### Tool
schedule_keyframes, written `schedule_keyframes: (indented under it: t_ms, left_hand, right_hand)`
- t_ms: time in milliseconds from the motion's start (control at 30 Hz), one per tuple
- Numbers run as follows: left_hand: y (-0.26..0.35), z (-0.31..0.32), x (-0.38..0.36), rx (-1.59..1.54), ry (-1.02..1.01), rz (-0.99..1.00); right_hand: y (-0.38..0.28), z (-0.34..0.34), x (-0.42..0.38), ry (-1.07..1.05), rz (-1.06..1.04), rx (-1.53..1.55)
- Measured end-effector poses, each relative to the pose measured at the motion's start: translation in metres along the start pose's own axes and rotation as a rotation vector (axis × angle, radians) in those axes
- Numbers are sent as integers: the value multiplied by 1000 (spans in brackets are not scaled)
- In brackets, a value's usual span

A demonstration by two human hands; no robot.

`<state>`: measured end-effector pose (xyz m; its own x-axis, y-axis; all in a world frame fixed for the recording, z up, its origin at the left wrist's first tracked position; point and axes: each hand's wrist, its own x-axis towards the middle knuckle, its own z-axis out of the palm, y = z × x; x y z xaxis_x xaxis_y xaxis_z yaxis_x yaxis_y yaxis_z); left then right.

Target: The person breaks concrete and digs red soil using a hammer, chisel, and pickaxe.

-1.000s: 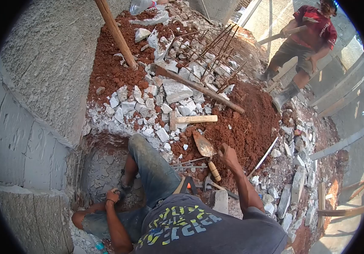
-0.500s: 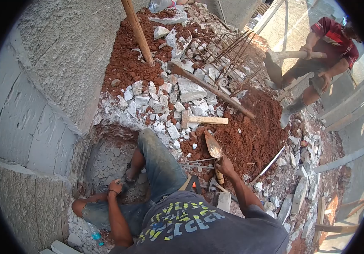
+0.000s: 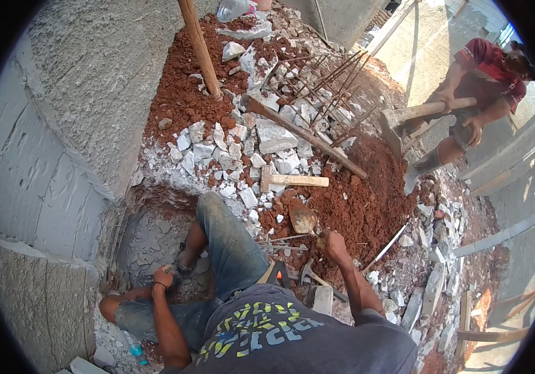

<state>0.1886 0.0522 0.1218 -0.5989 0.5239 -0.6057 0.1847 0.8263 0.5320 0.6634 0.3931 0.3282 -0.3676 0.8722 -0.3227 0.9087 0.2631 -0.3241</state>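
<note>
My right hand [image 3: 333, 245] is closed around the handle of a trowel, and most of that handle is hidden by my fingers. The trowel's blade [image 3: 303, 218], smeared with soil, lies over the edge of the loose red soil [image 3: 367, 193]. Down beside my shoe [image 3: 184, 268], at the hole, my left hand [image 3: 163, 276] is curled closed; whatever may be inside it does not show. A sledgehammer with a short wooden handle [image 3: 298, 180] rests on the rubble beyond the trowel. Close to my right forearm lies a claw hammer [image 3: 310, 273].
A co-worker at the right holds a hoe [image 3: 394, 134] against the soil. A long wooden handle [image 3: 308, 135] crosses broken concrete [image 3: 277, 136]. Rusty rebar [image 3: 336, 84] sticks up behind. A wooden post [image 3: 200, 50] stands in soil. The hole [image 3: 149, 243] borders the wall.
My right hand has turned the trowel, so its blade now shows broader and sits slightly lower and left. The co-worker's hoe has come down to the soil. My left hand has barely moved.
</note>
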Motion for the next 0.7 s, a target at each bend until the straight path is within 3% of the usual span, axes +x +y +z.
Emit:
schedule_keyframes:
  t_ms: [100,167,233,300,367,500,567,633,700]
  left_hand:
    - [-8,4,1,-91,-75,-44]
    - [10,-5,-16,58,-82,-25]
    - [13,-8,-18,50,-87,-48]
    - [19,1,-17,15,-101,-95]
    - [12,2,-14,-33,-163,-102]
    - [-10,0,0,-52,-158,-55]
    - [-33,-7,11,-153,-21,220]
    - [1,-42,-25,-262,97,170]
    - [28,-77,-62,-211,246,247]
  right_hand:
    - [20,-3,20,188,-122,-147]
    - [54,-28,33,259,-55,290]
    - [57,-86,36,629,-298,-136]
    - [42,-148,34,599,-382,-173]
    - [30,-189,45,581,-334,-211]
    - [-23,-268,70,848,-285,-433]
    - [-24,-314,105,930,-232,-586]
    - [-10,-353,141,952,-146,-932]
    - [5,-376,167,762,-178,-1074]
